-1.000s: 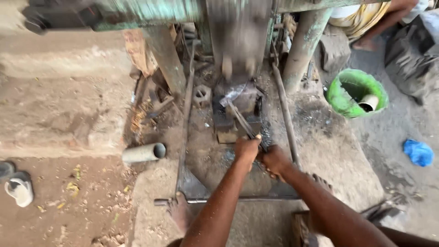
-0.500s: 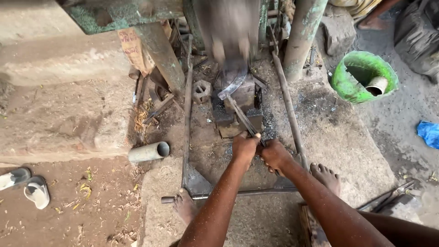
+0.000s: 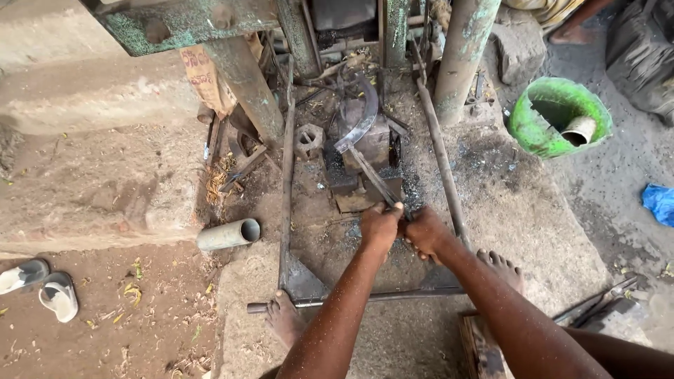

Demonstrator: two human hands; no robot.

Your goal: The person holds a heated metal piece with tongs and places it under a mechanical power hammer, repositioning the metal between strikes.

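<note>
Steel tongs (image 3: pixel 371 177) run from both fists up to a curved blade (image 3: pixel 359 125) lying across the anvil block (image 3: pixel 375 144) under the green machine frame (image 3: pixel 189 21). Left hand (image 3: pixel 379 226) and right hand (image 3: pixel 425 233) sit side by side, touching, fingers (image 3: pixel 390 210) clenched tight around the tong handles. Both forearms reach forward, nearly straight, above the dusty floor (image 3: pixel 533 210).
</note>
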